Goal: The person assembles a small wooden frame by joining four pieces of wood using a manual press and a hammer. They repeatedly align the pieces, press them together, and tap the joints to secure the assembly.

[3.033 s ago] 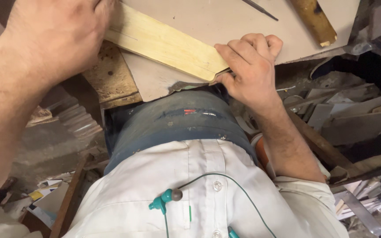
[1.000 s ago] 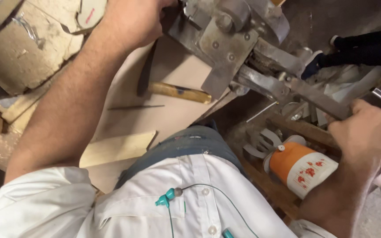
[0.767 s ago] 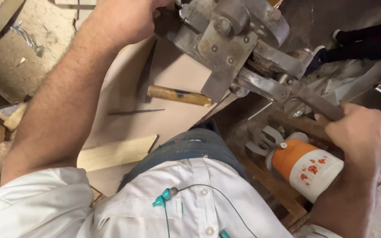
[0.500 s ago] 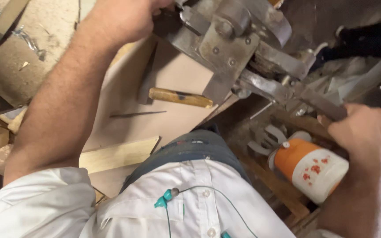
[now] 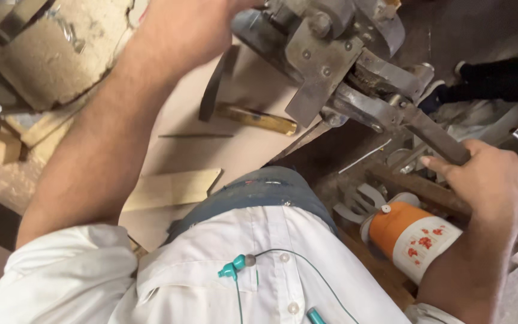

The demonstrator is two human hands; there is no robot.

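The right hand (image 5: 481, 183) is closed around the metal lever (image 5: 433, 135) of a machine (image 5: 325, 54), an orange jug (image 5: 412, 234) just below it, while the left hand (image 5: 190, 27) rests by the machine's top, its grasp hidden.

machine (image 5: 325, 57): gray metal, dull, greasy
lever (image 5: 433, 135): dark metal, worn
plank (image 5: 172, 189): pale wood, smooth
jug (image 5: 412, 237): orange plastic, shiny
shirt (image 5: 271, 264): white cloth, soft

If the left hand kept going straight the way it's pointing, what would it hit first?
The left hand reaches toward the grey metal machine at the top of the bench. Going straight on, it would likely meet that machine's body first, though how close they already are is hard to judge.
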